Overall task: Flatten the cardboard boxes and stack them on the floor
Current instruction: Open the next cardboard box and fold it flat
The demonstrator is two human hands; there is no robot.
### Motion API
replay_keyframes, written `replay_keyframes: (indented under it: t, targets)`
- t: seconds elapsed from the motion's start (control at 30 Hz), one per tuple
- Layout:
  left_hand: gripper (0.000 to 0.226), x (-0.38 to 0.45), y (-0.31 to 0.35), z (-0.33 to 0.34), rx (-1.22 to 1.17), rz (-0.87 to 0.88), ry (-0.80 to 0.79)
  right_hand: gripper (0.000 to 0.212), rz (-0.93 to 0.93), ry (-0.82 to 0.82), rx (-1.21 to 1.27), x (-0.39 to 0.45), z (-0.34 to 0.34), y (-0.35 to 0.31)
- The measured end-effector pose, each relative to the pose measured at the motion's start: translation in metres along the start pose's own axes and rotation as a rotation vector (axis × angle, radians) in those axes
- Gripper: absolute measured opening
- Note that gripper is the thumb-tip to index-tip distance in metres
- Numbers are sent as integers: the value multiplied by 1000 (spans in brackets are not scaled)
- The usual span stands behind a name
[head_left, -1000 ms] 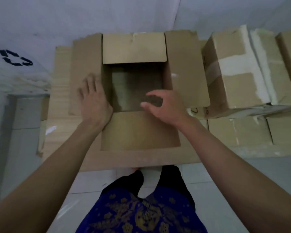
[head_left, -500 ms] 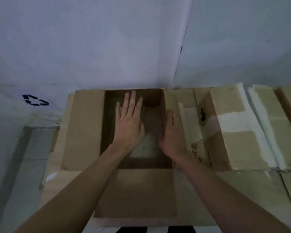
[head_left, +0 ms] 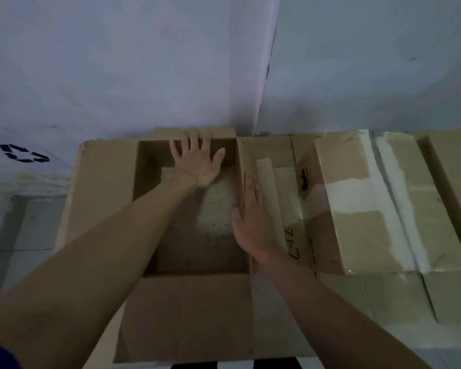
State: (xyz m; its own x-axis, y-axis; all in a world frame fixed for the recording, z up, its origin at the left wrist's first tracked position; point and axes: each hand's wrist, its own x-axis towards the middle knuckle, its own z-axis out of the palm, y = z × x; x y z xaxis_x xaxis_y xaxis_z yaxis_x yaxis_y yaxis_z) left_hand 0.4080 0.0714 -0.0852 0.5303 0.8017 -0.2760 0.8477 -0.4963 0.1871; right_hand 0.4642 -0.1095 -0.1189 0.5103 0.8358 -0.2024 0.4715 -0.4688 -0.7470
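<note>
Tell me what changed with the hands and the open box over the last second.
The left hand moved from the box's left flap into the open box, its straight fingers now pressing the far wall. The right hand moved from above the opening to lie flat along the right wall. The taped box beside it stayed put.

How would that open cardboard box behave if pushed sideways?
The open cardboard box looks empty, so probably light and easy to slide. Its splayed flaps would likely flop. With the left hand pressing its far wall, the walls may fold.

Light wooden tabletop (head_left: 64, 230) against the wall, open cardboard box (head_left: 104, 187) on it, taped boxes (head_left: 357, 209) just beside.
</note>
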Motion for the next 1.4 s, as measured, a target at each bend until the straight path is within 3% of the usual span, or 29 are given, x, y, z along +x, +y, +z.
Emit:
replay_keyframes:
  t: [0.13, 0.23, 0.3, 0.37, 0.57, 0.7, 0.8, 0.93, 1.13, 1.2, 1.3, 1.4]
  targets:
    - [79, -29, 13, 7, -180, 5, -66, 59, 219, 94, 423, -8, -10, 20]
    - [80, -73, 37, 30, -307, 5, -125, 60, 344, 82, 272, -17, -18, 60]
    - [68, -103, 52, 51, -428, 16, -148, 68, 456, 33, 244, -24, -22, 77]
    - [56, -130, 66, 69, -501, -6, -108, 74, 537, 31, 303, -27, -24, 83]
    - [49, -154, 82, 78, -499, -107, -35, 78, 618, 48, 568, -25, -34, 78]
    - [39, -154, 75, 65, -508, -169, -27, 36, 500, -35, 614, -29, -33, 62]
    - [33, -162, 62, 43, -553, -180, 8, 39, 487, -1, 695, -40, -27, 49]
    - [26, -169, 31, 1, -689, -156, 75, 37, 523, -44, 1052, -41, -31, 23]
    - [37, -176, -26, -48, -895, -103, 234, 69, 434, -354, 1094, -49, -33, -54]
    - [38, -185, -38, -67, -954, -51, 273, 82, 421, -386, 1100, -52, -32, -78]
    - [37, -192, -60, -99, -954, -43, 306, 86, 328, -271, 1013, -59, -42, -124]
    - [49, -196, -80, -127, -954, -76, 296, 106, 227, -124, 887, -65, -53, -163]
